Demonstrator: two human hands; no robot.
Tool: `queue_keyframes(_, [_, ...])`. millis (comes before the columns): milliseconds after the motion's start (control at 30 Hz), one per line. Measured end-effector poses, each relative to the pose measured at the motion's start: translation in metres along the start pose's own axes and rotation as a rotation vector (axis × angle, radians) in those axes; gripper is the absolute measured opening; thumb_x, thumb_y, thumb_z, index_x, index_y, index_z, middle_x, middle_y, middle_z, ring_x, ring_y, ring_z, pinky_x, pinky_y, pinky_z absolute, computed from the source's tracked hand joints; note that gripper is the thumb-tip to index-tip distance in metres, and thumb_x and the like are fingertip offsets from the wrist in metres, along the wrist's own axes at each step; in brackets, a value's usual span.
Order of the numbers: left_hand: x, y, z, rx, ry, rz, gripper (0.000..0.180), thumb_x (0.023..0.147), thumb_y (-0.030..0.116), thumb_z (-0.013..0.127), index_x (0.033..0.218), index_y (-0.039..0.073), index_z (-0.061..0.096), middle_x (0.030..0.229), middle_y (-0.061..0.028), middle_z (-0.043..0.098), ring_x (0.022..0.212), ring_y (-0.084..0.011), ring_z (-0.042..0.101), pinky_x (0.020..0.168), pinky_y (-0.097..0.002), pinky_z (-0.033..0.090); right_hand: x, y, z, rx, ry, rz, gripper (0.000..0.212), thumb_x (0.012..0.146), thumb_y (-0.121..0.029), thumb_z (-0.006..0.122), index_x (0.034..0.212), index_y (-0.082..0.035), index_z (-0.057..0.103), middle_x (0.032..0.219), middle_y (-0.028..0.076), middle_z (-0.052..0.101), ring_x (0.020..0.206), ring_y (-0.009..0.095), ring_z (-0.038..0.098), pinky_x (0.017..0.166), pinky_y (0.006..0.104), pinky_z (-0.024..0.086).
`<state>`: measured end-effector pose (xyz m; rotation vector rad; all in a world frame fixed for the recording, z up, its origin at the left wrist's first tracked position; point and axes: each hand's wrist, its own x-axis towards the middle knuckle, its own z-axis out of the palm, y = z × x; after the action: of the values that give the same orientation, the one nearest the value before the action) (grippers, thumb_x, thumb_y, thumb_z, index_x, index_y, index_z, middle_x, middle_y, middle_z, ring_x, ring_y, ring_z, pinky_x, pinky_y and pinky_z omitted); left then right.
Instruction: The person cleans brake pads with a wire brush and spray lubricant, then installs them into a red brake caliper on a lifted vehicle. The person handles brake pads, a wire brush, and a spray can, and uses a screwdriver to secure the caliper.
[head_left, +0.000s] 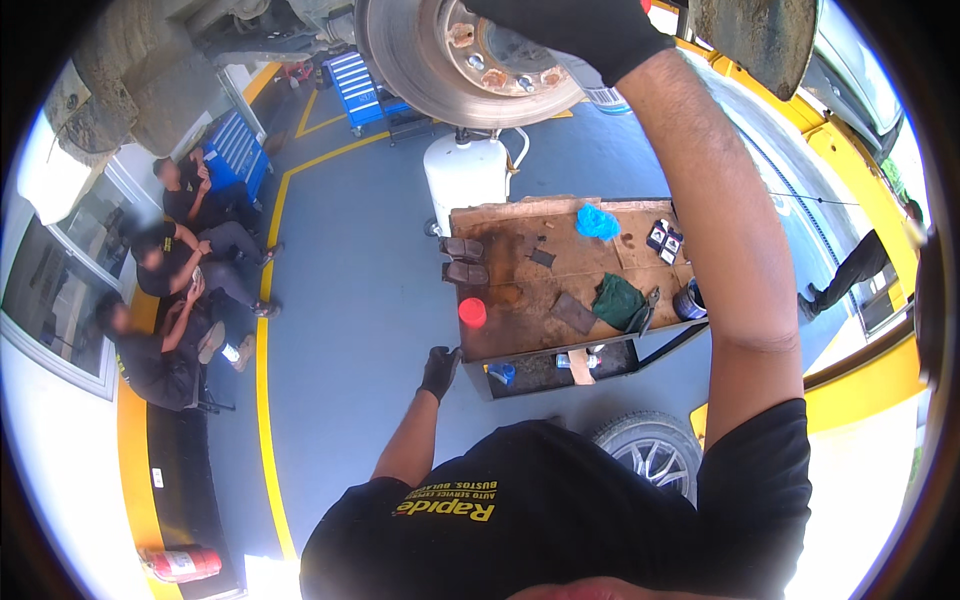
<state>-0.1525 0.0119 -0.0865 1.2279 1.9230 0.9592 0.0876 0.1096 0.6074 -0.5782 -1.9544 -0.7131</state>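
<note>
My right hand [590,32], in a black glove, is raised in front of the brake disc [420,75]. Its fingers are closed round a white and blue can [607,98], whose upper part is hidden by the hand. Bare wheel studs and a rusty hub show at the disc's centre. Low on the left, my gloved left hand [438,373] hangs beside the near left corner of a work cart [530,345]. Nothing shows in that hand, and thumb and fingers look apart. Whether it touches the cart I cannot tell.
The cart holds brake pads [463,260], a red lid [472,313], a blue glove [597,222], a green rag [618,302] and small boxes [665,240]. A wheel [652,452] lies below. Behind stands a white tank [468,175]. Several people [165,260] sit left; another person [855,265] stands right.
</note>
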Motion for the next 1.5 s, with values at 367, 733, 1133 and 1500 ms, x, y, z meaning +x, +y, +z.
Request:
queue_keyframes(367, [-0.234, -0.186, -0.171, 0.019, -0.354, -0.772, 0.043, 0.089, 0.046, 0.071, 0.089, 0.003, 0.067, 0.079, -0.0095, 0.065, 0.067, -0.0247, 0.065, 0.061, -0.0420, 0.055, -0.126, 0.027, -0.005, -0.341, -0.359, -0.098, 0.074, 0.081, -0.020, 0.076, 0.149, -0.030, 0.051, 0.120, 0.012, 0.062, 0.097, 0.026, 0.071, 0.077, 0.0364, 0.061])
queue_keyframes(733, [-0.121, -0.175, -0.195, 0.048, -0.122, 0.028, 0.029, 0.096, 0.032, 0.069, 0.103, 0.005, 0.066, 0.090, -0.0115, 0.070, 0.070, -0.0207, 0.065, 0.064, -0.0399, 0.055, -0.003, -0.025, -0.013, -0.161, -0.155, -0.048, 0.068, 0.081, -0.029, 0.072, 0.145, -0.020, 0.054, 0.124, 0.022, 0.062, 0.110, 0.040, 0.066, 0.093, 0.0499, 0.053])
queue_keyframes(1133, [-0.021, 0.190, -0.220, 0.116, 0.009, 0.624, 0.027, 0.094, 0.022, 0.075, 0.108, 0.001, 0.067, 0.098, -0.0127, 0.072, 0.085, -0.0218, 0.068, 0.076, -0.0378, 0.055, -0.087, 0.036, -0.030, -0.093, -0.182, 0.512, 0.063, 0.083, -0.031, 0.075, 0.141, -0.016, 0.056, 0.125, 0.023, 0.064, 0.111, 0.042, 0.066, 0.094, 0.0498, 0.053])
queue_keyframes(1500, [0.000, 0.641, -0.243, 1.117, 0.569, 1.814, 0.090, 0.068, 0.033, 0.091, 0.147, 0.015, 0.052, 0.153, -0.0108, 0.049, 0.141, -0.0331, 0.047, 0.116, -0.0502, 0.040, -0.230, 0.074, 0.013, 0.138, -0.088, 0.639, 0.068, 0.081, -0.028, 0.080, 0.144, -0.023, 0.055, 0.114, 0.017, 0.065, 0.101, 0.035, 0.069, 0.093, 0.0443, 0.056])
